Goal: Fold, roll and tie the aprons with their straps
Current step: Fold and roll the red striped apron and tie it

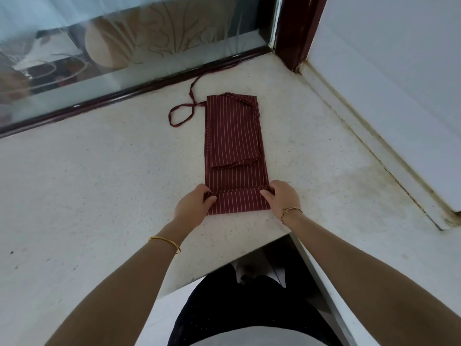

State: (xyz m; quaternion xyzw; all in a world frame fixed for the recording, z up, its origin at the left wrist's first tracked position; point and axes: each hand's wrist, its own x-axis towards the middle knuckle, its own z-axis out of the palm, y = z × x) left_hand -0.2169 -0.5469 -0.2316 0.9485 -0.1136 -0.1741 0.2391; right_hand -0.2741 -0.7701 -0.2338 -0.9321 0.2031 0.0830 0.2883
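Your fingers (203,190) are curled on both sides, each set pinching one end of a narrow turned-over band of cloth. In the head view, your left hand (192,204) grips the left end of that band with the thumb tucked against the cloth. Your right hand (282,198) grips the right end the same way, knuckles up. How far the fingertips reach under the fabric you cannot tell, as the hands cover it.

The apron (234,143) is dark red with thin pale stripes. It lies flat on the speckled white counter (99,196), folded into a long narrow strip that runs from your hands away toward the far edge. Its near end sits just inside the counter's corner, and a smaller folded layer lies on top of its far half. A strap (181,115) leaves the far left corner of the strip, forms a loose loop on the counter to the left, then trails away toward the window (124,58). A second length of strap lies along the strip's far and right edges.

The window has frosted, patterned glass and a dark red frame (294,28). A white wall panel (399,83) stands to the right. A gold bangle (166,242) circles your left wrist and a thinner bracelet (290,211) your right.
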